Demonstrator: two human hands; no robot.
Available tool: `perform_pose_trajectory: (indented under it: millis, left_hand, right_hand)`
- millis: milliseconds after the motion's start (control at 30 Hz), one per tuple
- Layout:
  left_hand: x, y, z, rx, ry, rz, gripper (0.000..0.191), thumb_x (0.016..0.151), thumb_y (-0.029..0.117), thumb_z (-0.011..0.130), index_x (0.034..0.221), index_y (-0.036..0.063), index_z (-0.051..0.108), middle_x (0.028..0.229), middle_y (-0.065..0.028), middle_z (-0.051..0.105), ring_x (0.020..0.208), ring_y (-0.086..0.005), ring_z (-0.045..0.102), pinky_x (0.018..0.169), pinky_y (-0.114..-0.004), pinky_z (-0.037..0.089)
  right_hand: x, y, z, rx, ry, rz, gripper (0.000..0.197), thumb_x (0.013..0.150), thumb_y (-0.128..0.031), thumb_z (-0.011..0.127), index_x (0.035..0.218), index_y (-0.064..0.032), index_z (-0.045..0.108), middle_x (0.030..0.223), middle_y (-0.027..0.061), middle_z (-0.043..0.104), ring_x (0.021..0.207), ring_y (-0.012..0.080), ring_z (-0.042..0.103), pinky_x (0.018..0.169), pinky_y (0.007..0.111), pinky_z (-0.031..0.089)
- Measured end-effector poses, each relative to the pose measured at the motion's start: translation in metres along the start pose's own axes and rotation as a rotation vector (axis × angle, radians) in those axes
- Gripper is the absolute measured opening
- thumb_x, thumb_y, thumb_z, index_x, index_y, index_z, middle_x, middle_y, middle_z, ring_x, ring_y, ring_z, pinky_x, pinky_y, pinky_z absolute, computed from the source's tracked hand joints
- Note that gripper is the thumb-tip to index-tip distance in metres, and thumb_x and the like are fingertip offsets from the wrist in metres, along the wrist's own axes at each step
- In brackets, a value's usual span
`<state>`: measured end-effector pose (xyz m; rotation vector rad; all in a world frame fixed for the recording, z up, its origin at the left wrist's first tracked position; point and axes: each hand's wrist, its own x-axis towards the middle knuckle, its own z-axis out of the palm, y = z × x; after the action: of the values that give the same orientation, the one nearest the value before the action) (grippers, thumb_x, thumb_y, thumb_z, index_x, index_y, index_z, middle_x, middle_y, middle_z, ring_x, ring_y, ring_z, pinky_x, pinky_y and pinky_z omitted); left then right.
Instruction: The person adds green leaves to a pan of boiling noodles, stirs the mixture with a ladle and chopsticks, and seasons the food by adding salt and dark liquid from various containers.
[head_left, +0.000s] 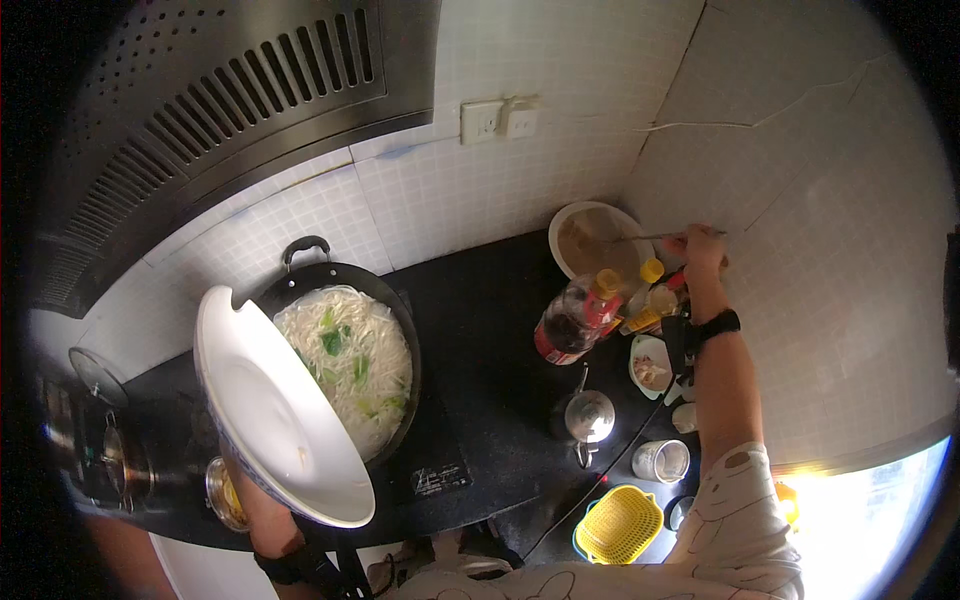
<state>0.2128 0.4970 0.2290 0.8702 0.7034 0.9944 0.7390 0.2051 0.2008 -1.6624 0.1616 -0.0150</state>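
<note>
A large white bowl (289, 420) is held tilted beside and partly over a black two-handled wok (414, 352). Its inside looks bare except for a small brownish spot. My left hand (251, 484) supports it from beneath, the fingers hidden behind the bowl. Pale noodles (360, 322) with green leafy vegetables (334, 341) fill the wok. At the far right, my right hand (703, 246) grips the long handle of a metal utensil (649, 237), its end reaching into a white basin (556, 240) with brownish contents. The utensil's head cannot be made out.
A cola bottle (562, 322), yellow-capped bottle (651, 271), dish of pale pieces (651, 371), metal pot (589, 416), jar (660, 460) and yellow basket (619, 525) crowd the right. A cable (570, 514) crosses the black counter (480, 300). The range hood (285, 112) overhangs the left.
</note>
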Motion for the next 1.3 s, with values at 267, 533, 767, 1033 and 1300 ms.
perform_pose_trajectory:
  millis: [267, 533, 767, 1033, 1300]
  left_hand:
    - [0.001, 0.005, 0.0, -0.007, -0.016, 0.013, 0.042, 0.091, 0.023, 0.048, 0.128, 0.0053, 0.037, 0.126, -0.0113, 0.043, 0.11, -0.0217, 0.046, 0.088, -0.038, 0.042]
    - [-0.022, 0.004, -0.004, -0.014, -0.013, 0.005, 0.041, 0.091, 0.022, 0.048, 0.127, 0.005, 0.038, 0.125, -0.0115, 0.044, 0.108, -0.0217, 0.047, 0.087, -0.038, 0.043]
    - [-0.036, 0.002, -0.015, -0.055, -0.058, -0.003, 0.041, 0.091, 0.022, 0.048, 0.127, 0.0047, 0.038, 0.124, -0.0117, 0.045, 0.107, -0.0218, 0.048, 0.086, -0.037, 0.043]
    - [-0.034, 0.019, -0.012, -0.082, -0.057, 0.083, 0.04, 0.091, 0.021, 0.047, 0.126, 0.0041, 0.039, 0.122, -0.0116, 0.046, 0.105, -0.0215, 0.049, 0.085, -0.037, 0.043]
    - [-0.034, 0.031, -0.016, -0.039, -0.005, 0.131, 0.038, 0.091, 0.021, 0.047, 0.124, 0.0033, 0.04, 0.12, -0.0113, 0.047, 0.103, -0.021, 0.049, 0.084, -0.036, 0.043]
  right_hand:
    - [-0.025, -0.022, -0.026, 0.26, 0.018, -0.128, 0.017, 0.087, -0.006, 0.046, 0.093, 0.0091, 0.049, 0.078, 0.0197, 0.061, 0.068, 0.0315, 0.064, 0.057, 0.035, 0.056]
    - [-0.016, -0.029, -0.054, 0.244, -0.055, -0.077, 0.016, 0.084, -0.007, 0.049, 0.096, 0.0031, 0.05, 0.087, 0.0186, 0.058, 0.073, 0.0295, 0.063, 0.061, 0.034, 0.055]
    - [-0.037, -0.043, -0.053, 0.246, -0.081, -0.151, 0.013, 0.084, -0.009, 0.05, 0.092, 0.0016, 0.052, 0.081, 0.0142, 0.059, 0.066, 0.0255, 0.061, 0.058, 0.032, 0.052]
    - [-0.019, -0.037, -0.073, 0.112, -0.083, -0.228, 0.012, 0.085, -0.006, 0.049, 0.087, 0.0046, 0.054, 0.08, 0.0149, 0.062, 0.068, 0.0231, 0.062, 0.055, 0.03, 0.053]
    - [-0.033, -0.04, -0.066, 0.133, -0.053, -0.225, 0.013, 0.086, -0.005, 0.048, 0.089, 0.0066, 0.052, 0.077, 0.0166, 0.062, 0.063, 0.0226, 0.063, 0.054, 0.029, 0.053]
